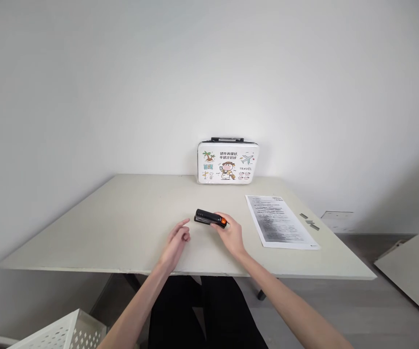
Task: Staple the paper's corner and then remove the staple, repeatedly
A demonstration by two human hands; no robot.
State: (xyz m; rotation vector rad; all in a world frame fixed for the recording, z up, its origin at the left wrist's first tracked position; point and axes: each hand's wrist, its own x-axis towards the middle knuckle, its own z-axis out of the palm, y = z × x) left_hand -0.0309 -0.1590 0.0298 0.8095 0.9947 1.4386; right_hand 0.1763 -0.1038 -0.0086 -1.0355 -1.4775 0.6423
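A black stapler (205,216) with an orange part at its back end is held in my right hand (231,235), thumb and fingers gripping that rear end. Its front points left, over the middle of the table. Just left of the front end is my left hand (175,242), which holds nothing. Its index finger stretches toward the stapler without touching it, and the other fingers are partly curled. To the right of my right hand lies a printed sheet of paper (280,223). Several small grey strips of staples (309,221) rest beyond the sheet's right edge.
A white case (227,162) with cartoon prints and a black handle stands at the back of the pale table (122,218), by the wall. Below the table's front edge at left is a white perforated basket (64,334). A white panel (412,271) stands at far right.
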